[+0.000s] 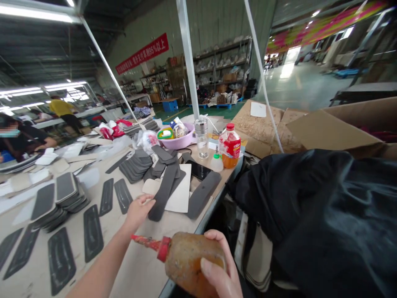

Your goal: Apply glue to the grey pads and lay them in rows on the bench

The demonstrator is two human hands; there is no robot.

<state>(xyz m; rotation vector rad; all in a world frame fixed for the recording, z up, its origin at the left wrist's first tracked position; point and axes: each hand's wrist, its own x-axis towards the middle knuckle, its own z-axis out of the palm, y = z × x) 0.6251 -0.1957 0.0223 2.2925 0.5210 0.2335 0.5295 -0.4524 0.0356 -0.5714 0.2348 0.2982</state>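
A glue bottle [182, 258], amber and stained, with a red cap and a long red nozzle, lies tilted in my right hand [221, 265]. The fingers and thumb wrap round its body, and the nozzle points left above the table's near edge. My left hand [141, 209] has its fingers closed at the left edge of a dark grey strip [163, 196], whose upper end overlaps other grey pieces. Left of that hand, several dark grey pieces [93, 231] lie spread out with shiny wet-looking lines on them. Another grey strip [203, 196] rests beside a white card [181, 190].
Stacks of grey pieces [135, 165] and pale-backed pieces [70, 190] stand on the table. Behind are a purple basin [176, 142], a clear flask [202, 140], a red-labelled bottle [230, 147] and a phone [200, 169]. Black cloth [310, 215] and a cardboard box [328, 128] are right.
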